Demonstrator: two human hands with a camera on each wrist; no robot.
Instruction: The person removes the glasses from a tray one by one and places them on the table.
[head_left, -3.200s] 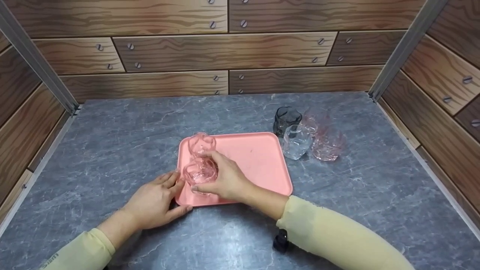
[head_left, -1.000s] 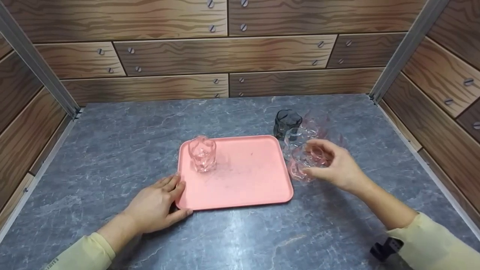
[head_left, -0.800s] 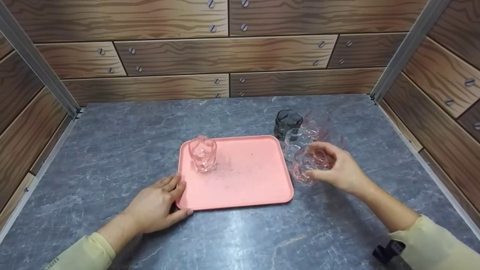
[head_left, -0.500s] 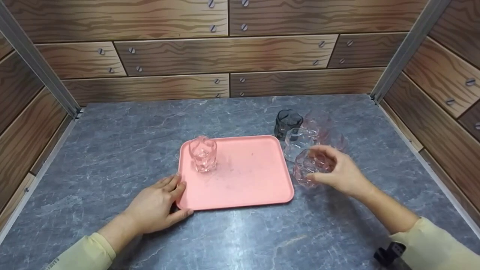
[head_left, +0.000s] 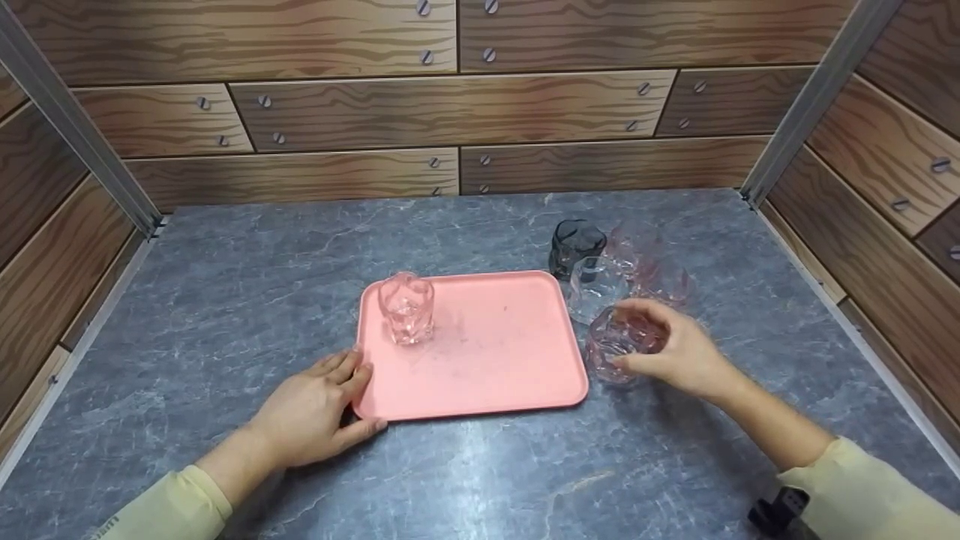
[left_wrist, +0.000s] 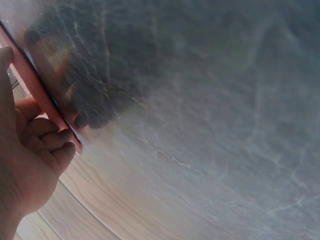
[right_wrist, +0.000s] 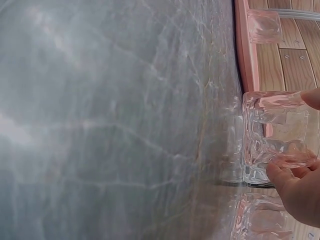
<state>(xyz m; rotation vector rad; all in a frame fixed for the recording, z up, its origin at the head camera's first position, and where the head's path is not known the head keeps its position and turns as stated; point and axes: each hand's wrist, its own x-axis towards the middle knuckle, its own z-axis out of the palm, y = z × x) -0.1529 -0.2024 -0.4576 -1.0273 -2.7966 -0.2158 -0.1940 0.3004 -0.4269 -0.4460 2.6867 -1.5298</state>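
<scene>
My right hand [head_left: 679, 352] grips a faceted pink-tinted drinking glass [head_left: 604, 351] by its sides, just off the tray's right edge. In the right wrist view that glass [right_wrist: 277, 130] stands upright at the table surface, thumb and fingers around it. My left hand [head_left: 311, 409] holds the near left corner of the pink tray [head_left: 495, 360], fingers at its left rim and thumb along the front edge. Curled fingers [left_wrist: 62, 150] show against the tray's edge in the left wrist view. Another pink glass [head_left: 407, 311] stands upright on the tray's left side.
Behind the held glass stand a dark grey glass [head_left: 576, 251], a clear glass [head_left: 596, 292] and two more pink glasses, one at the back [head_left: 634, 244] and one to the right [head_left: 670, 281]. A wood-patterned wall [head_left: 450, 109] encloses the marbled grey table [head_left: 277, 255].
My right hand has carried a pink glass from the tray's near left to the table at its right, then shifted it slightly toward me. My left hand stays at the tray corner.
</scene>
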